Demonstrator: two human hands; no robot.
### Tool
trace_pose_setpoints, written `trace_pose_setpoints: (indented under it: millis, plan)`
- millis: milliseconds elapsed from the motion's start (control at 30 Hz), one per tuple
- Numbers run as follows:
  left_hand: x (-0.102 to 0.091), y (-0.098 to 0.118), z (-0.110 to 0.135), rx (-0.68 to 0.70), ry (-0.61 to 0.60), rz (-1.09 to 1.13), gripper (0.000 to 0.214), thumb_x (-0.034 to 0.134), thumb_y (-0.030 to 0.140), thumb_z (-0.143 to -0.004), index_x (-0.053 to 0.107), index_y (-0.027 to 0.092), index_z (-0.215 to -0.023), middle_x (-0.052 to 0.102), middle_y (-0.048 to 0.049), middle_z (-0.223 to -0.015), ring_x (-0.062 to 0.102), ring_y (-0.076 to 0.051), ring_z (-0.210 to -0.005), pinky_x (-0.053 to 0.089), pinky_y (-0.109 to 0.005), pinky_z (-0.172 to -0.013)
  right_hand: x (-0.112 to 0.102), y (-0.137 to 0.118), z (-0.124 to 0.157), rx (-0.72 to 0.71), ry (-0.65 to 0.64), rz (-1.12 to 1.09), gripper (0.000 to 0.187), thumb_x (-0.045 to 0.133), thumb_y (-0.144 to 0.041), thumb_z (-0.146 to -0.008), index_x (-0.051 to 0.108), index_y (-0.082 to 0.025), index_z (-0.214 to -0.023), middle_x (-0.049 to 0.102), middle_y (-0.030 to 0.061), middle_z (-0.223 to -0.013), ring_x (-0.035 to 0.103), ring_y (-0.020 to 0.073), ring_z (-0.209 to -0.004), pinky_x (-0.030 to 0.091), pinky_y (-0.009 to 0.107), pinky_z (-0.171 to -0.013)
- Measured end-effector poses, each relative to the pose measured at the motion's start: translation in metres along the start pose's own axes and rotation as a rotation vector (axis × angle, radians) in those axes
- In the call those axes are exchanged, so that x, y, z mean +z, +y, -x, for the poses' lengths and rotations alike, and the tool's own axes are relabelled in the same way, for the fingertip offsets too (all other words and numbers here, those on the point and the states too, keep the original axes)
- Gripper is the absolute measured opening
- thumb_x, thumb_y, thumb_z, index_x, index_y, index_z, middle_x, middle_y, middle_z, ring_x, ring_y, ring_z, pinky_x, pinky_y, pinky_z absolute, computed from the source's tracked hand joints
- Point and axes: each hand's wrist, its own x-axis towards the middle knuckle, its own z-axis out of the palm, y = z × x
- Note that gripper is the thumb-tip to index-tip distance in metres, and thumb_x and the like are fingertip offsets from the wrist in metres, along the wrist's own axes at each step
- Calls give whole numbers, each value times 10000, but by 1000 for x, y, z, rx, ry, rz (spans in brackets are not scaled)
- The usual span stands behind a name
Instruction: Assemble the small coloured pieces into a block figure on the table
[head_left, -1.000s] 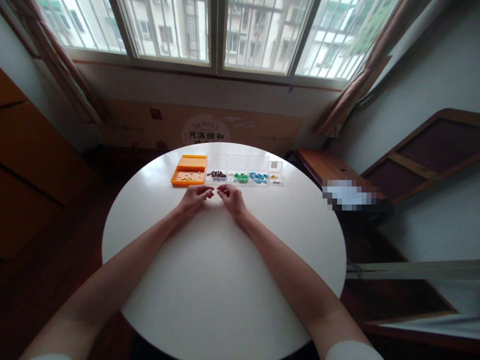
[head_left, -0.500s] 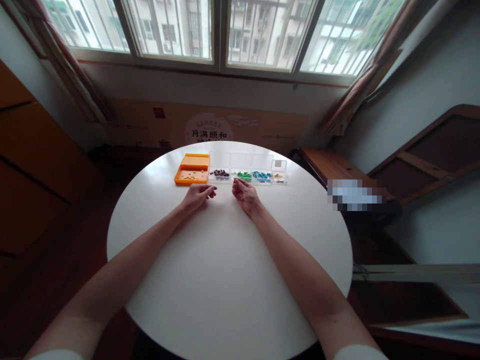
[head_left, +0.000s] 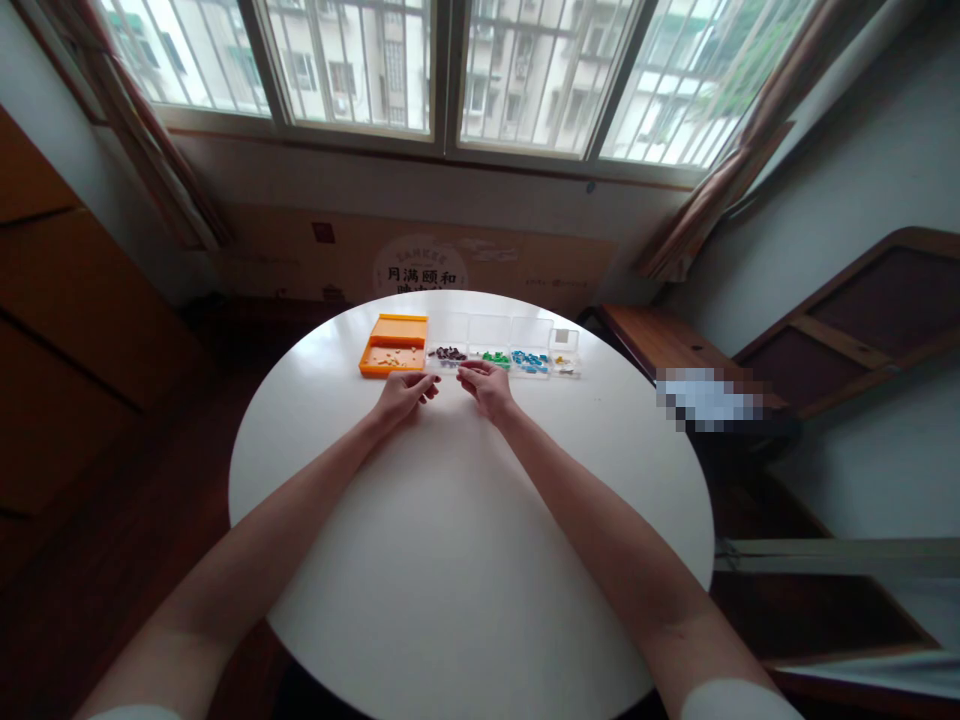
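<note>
My left hand [head_left: 405,392] rests on the round white table [head_left: 465,560], fingers curled loosely inward with the tips drawn together. Whether something tiny sits between them I cannot tell. My right hand [head_left: 487,386] lies just to its right, palm turned partly up, fingers bent in a similar soft pinch. It is too small and blurred to say if it grips anything. The two hands are near each other but apart, with a narrow gap of bare tabletop between the fingertips.

Just beyond my hands, on the far side of the table, a row of small containers runs left to right. At the left is an open orange plastic box [head_left: 393,346] with pale little bits scattered in its near half. Beside it stands a clear plastic tray of dark brown pieces [head_left: 448,354], then a clear tray of green pieces [head_left: 496,357], then a clear tray of blue pieces [head_left: 531,359], and at the right end a smaller clear box with a few yellowish bits [head_left: 565,360]. My left fingertips are nearest the brown pieces, and my right hand is close in front of the green ones.
</note>
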Motion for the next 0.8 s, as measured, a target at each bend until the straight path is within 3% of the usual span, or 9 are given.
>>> trace_pose_setpoints:
  millis: [133, 300, 433, 600, 800]
  plan:
    - [0, -1, -1, -10, 1, 34, 480, 655, 575, -742, 728, 112, -844, 685, -79, -703, 597, -131, -597, 469, -241, -548, 18, -13, -25, -107, 83, 100, 86, 681, -77, -692, 631, -141, -717, 636, -14, -604, 594, 86, -572, 512, 251, -663]
    - [0, -1, -1, -14, -20, 34, 480, 655, 576, -748, 729, 113, -848, 691, -84, -708, 605, -140, -606, 471, -251, -551, 25, -16, -41, -212, 165, 250, 108, 671, -106, -693, 636, -135, -791, 655, -1, -730, 599, 80, -597, 520, 248, -656]
    - [0, 0, -1, 8, -35, 34, 496, 654, 596, -737, 729, 114, -824, 686, -79, -685, 588, -129, -584, 451, -236, -536, 13, -2, -17, -283, 25, 413, 105, 653, -193, -712, 669, -147, -805, 682, 26, -781, 612, 97, -608, 516, 253, -624]
    - [1, 3, 1, 38, -65, -11, 499, 665, 617, -712, 710, 120, -724, 666, -54, -620, 562, -113, -548, 427, -215, -524, -5, 21, 21, -325, -189, 425, 247, 669, -355, -713, 694, -159, -861, 698, 46, -819, 607, 112, -584, 520, 272, -586]
    - [1, 13, 7, 108, -176, -50, 465, 690, 584, -720, 693, 125, -652, 651, -38, -588, 567, -113, -550, 438, -209, -545, -10, 34, 29, -466, -216, 462, 263, 658, -374, -748, 707, -165, -901, 671, 50, -810, 605, 124, -635, 512, 272, -604]
